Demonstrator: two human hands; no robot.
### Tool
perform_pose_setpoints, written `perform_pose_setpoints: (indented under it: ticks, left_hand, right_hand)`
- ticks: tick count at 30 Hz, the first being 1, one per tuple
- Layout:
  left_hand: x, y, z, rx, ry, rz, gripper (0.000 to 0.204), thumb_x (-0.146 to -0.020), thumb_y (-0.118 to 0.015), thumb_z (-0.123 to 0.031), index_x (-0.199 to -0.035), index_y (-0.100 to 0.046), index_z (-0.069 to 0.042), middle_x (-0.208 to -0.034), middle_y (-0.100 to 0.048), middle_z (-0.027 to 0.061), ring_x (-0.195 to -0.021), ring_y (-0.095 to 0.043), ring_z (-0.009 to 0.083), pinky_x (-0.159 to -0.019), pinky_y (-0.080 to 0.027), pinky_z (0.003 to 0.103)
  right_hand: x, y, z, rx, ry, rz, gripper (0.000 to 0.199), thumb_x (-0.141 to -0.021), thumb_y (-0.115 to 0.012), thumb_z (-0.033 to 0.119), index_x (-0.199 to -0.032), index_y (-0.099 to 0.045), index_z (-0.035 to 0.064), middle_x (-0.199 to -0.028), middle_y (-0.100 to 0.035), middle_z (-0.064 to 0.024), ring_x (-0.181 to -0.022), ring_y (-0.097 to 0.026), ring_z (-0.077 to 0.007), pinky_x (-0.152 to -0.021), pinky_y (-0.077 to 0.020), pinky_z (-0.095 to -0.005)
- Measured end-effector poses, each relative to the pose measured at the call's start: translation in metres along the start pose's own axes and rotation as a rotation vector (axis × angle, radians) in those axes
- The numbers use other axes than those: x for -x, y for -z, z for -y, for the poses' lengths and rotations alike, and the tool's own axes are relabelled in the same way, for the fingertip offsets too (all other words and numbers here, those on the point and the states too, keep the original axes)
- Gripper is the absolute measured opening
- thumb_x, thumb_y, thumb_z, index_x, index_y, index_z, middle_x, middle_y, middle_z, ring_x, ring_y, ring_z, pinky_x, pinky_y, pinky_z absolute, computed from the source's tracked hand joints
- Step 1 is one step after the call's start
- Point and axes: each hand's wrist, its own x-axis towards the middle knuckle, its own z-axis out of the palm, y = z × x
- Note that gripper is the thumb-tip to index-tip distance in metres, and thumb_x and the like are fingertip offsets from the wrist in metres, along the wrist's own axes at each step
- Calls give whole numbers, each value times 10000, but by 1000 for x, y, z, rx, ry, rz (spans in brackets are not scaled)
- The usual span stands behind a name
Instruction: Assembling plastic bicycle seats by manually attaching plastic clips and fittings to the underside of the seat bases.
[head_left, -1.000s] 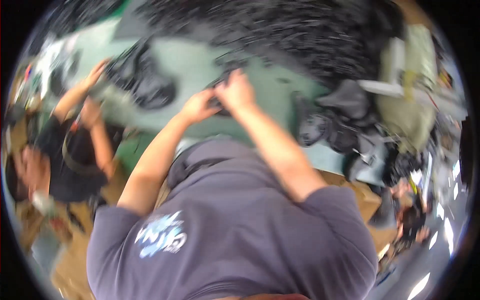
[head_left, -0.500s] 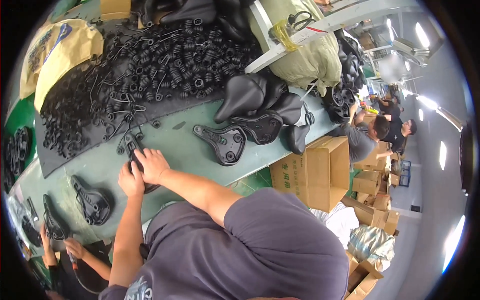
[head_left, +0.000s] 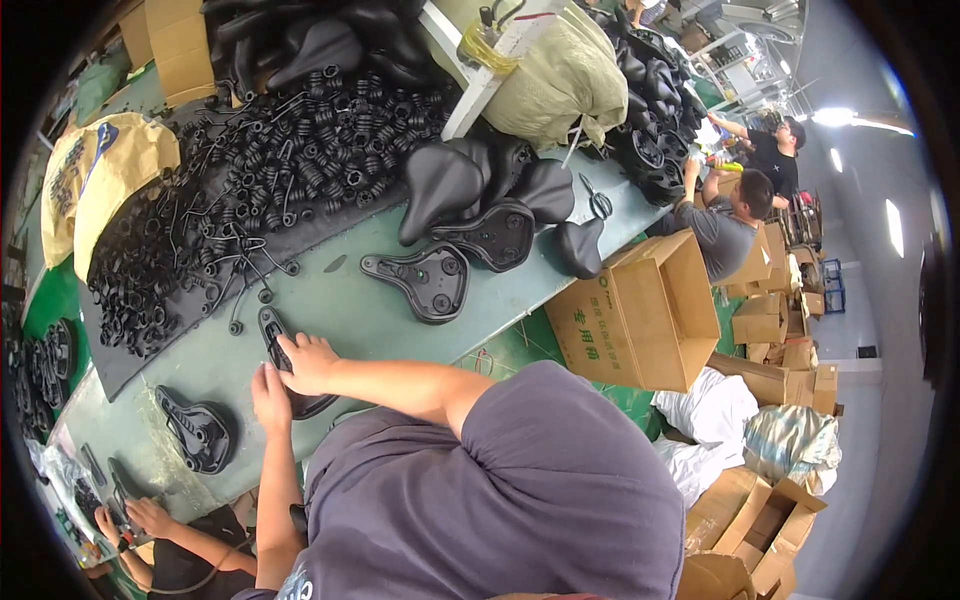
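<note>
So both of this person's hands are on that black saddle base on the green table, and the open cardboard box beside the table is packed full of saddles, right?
Not quite. In the head view the left hand and right hand do rest on the black saddle base on the green table, but the open cardboard box beside the table shows only bare cardboard inside, no saddles.

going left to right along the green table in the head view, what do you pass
yellow sack → upturned saddle base → left hand → right hand → saddle base → cardboard box
</note>
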Motion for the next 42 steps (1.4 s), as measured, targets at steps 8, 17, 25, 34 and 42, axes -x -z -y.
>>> perform_pose_setpoints:
  ticks: [8, 17, 25, 34, 42]
  left_hand:
    - [10, -9, -15, -248, -172, -136, 631, -1064, -551, -496, -1354, -661, 52, -1309, -692, 290, -1237, -652, 449, -1074, -497, 507]
    - [-5, -3, -8, -245, -216, -225, 480, -1040, -599, -471, -1100, -732, -13, -1090, -747, 258, -1032, -703, 459, -923, -535, 546]
    - [31, 28, 0, -99, -480, 12, 523, -947, -755, -447, -1240, -699, -17, -1270, -698, 217, -1198, -652, 398, -1055, -512, 469]
    - [60, 71, 18, -355, -714, 118, 495, -886, -811, -301, -1294, -702, -44, -1274, -718, 165, -1205, -667, 372, -1040, -538, 461]
    - [60, 51, 21, -292, -742, -5, 396, -857, -816, -241, -1190, -733, -44, -1176, -748, 141, -1092, -713, 376, -963, -573, 465]
  right_hand:
    - [2, -15, -5, 52, 90, -168, 759, -964, -612, 423, -1569, -410, 10, -1357, -585, -326, -1192, -606, -488, -1046, -460, -564]
    - [-16, -5, 8, 101, 100, -73, 635, -941, -613, 397, -1433, -510, 8, -1194, -672, -293, -1094, -679, -446, -932, -523, -536]
    - [28, 15, -2, -71, 264, -100, 438, -851, -752, 360, -1032, -638, -23, -1081, -677, -292, -1025, -645, -501, -883, -530, -574]
    - [39, 18, -50, 291, 638, 27, 521, -916, -784, 350, -1273, -675, -13, -1294, -687, -192, -1303, -593, -373, -1073, -495, -485]
    - [40, 16, -48, 300, 789, -134, 390, -867, -804, 296, -1110, -701, 9, -1133, -724, -176, -1149, -669, -363, -1031, -506, -483]
